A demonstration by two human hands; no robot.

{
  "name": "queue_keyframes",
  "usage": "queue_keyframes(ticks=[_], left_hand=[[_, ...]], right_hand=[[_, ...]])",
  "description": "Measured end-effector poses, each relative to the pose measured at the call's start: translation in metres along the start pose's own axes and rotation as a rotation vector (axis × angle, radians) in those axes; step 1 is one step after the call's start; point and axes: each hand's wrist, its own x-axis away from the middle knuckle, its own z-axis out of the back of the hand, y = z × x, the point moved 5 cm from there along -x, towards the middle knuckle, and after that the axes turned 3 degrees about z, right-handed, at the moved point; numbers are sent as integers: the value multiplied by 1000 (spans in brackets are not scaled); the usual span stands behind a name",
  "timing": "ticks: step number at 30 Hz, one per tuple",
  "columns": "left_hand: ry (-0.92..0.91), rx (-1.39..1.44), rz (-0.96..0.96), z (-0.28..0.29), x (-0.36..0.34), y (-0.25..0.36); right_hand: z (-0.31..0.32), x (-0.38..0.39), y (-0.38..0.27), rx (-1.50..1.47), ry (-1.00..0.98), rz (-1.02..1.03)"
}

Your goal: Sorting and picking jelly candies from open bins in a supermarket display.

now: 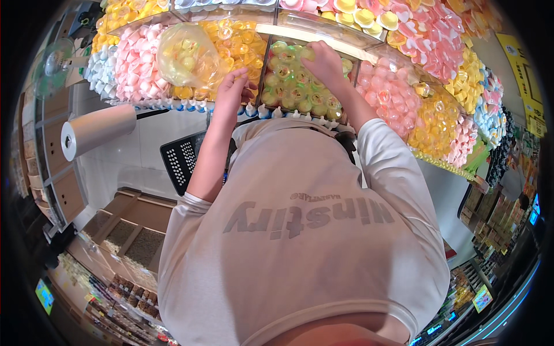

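Observation:
A clear plastic bag (pixel 168 57) with several pale green cups inside lies over the pink and yellow cups at the upper left. Beside its right edge is my left hand (pixel 232 92), with bent fingers closed at the bag's edge. The exact grip is partly hidden. My right hand (pixel 326 64) reaches over the middle compartment of green lidded jelly cups (pixel 287 86). Its fingers are curled round a pale green jelly cup (pixel 308 54) at the fingertips. Yellow jelly cups (pixel 239 43) fill the compartment behind my left hand.
Pink cups (pixel 138 55) are heaped at the left, and more pink cups (pixel 389 92) at the right. A raised tier with yellow cups (pixel 363 18) runs behind. A roll of clear bags (pixel 101 130) sticks out below the counter, left of a black keypad-like device (pixel 182 161).

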Motion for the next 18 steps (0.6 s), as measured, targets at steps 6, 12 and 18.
queue_keyframes(ticks=[6,12,18], left_hand=[[38,4,-32,16,6,0],[183,-96,-281,48,-2,33],[636,-1297,-901,93,-36,99]], right_hand=[[-38,5,5,249,-154,75],[-33,7,10,268,-154,-28],[-10,10,8,167,-55,-50]])
